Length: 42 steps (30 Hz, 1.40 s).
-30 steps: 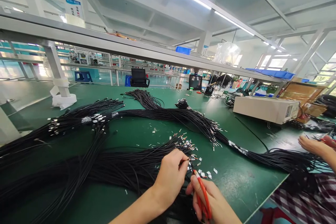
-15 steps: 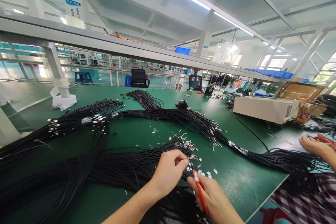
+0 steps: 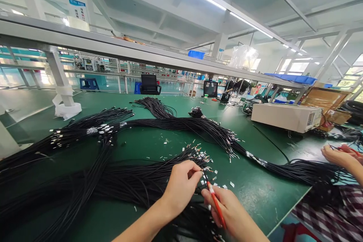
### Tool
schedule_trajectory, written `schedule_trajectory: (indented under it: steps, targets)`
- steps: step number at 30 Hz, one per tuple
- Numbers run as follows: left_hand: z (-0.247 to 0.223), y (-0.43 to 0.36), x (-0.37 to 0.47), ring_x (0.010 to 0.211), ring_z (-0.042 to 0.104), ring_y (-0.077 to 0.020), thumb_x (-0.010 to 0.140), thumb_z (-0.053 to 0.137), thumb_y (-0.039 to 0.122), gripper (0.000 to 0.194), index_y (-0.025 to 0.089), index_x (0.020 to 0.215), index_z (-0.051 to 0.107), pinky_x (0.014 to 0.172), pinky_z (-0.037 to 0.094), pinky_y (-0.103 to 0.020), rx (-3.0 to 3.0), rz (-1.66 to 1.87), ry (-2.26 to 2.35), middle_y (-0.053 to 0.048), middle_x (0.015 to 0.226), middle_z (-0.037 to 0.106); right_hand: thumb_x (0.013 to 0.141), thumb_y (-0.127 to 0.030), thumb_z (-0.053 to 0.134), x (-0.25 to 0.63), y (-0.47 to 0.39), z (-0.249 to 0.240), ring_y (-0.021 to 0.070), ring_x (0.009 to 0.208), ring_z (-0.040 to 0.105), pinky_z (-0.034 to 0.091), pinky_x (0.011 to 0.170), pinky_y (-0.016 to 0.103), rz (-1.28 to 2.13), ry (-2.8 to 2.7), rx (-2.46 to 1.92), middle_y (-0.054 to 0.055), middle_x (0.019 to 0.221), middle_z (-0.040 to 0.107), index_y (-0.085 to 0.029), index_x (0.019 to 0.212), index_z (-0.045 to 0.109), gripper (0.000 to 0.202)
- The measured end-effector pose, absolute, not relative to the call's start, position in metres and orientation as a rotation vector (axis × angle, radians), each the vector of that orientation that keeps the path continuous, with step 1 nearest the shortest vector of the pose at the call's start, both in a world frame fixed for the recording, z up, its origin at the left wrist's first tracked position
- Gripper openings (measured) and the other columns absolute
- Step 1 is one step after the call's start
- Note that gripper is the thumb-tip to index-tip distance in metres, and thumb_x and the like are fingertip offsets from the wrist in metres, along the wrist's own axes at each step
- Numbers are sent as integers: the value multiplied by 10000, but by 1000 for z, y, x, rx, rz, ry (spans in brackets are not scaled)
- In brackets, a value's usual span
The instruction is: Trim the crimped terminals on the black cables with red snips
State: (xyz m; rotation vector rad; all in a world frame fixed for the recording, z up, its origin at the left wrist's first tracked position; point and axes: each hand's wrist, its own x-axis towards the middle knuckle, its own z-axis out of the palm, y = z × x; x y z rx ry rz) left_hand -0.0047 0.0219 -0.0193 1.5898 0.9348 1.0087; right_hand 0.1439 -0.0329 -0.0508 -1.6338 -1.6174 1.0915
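My left hand is closed in a pinch on the end of a black cable, mostly covered by the fingers. Just to its right, my right hand wraps round a slim red-handled tool with a narrow dark tip; its exact kind is unclear. That tip points up and away, close to the left fingertips. Beneath and behind the hands lies a thick bundle of black cables, its stripped ends fanned out on the green table. Small white tags lie scattered by the hands.
Another black cable bundle crosses the table further back. A co-worker's hand works at the right edge, with a red-handled tool. A beige box-shaped device stands at the back right. Overhead runs a long shelf.
Both hands keep nearly the same pose, with the left still pinching and the right still gripping the tool. The whole view has shifted very slightly.
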Motion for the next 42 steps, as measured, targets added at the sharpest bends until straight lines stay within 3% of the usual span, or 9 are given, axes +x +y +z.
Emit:
schedule_trajectory:
  steps: [5,11,18,29,34,42]
  targets:
    - [-12,33,-15,513,468,-88,750,603,357,230,138,682,595,508,351,-219,1437,810,810,2,630,574,871,-524,409,156,-24,-46,137,588,351,257,567,264,778,-1884,-1686,-25,621,484,-209,724,537,370]
    - [-9,36,-19,536,485,-93,730,640,349,215,137,711,606,540,376,-222,1425,865,801,14,618,565,834,-562,426,167,-19,-54,123,523,320,236,515,265,821,-1652,-1716,-31,527,420,-198,586,421,440]
    - [-19,22,-5,588,487,-125,758,581,222,98,169,692,631,564,357,-239,1592,1005,939,20,607,563,705,-518,655,136,-19,-29,88,398,362,264,390,217,1056,-1033,-1378,-48,469,513,-141,925,565,446]
    - [-26,11,1,718,560,-140,841,497,122,198,196,699,614,676,406,-239,1947,1163,1014,-7,764,612,696,-351,662,101,-17,-43,81,450,385,286,349,166,1001,-682,-1109,-42,518,498,-156,749,572,221]
    - [-31,12,2,743,553,-152,853,454,131,210,192,737,618,689,403,-258,1989,1174,1004,-25,799,602,696,-313,631,97,-14,-47,63,430,325,251,339,158,972,-652,-1102,-58,501,445,-174,630,495,205]
    - [-16,28,-14,531,515,-120,800,503,267,201,155,682,622,528,384,-233,1688,698,757,14,599,565,717,-335,657,120,-18,-43,54,419,295,227,373,169,1119,-864,-1132,-72,477,433,-149,807,554,232]
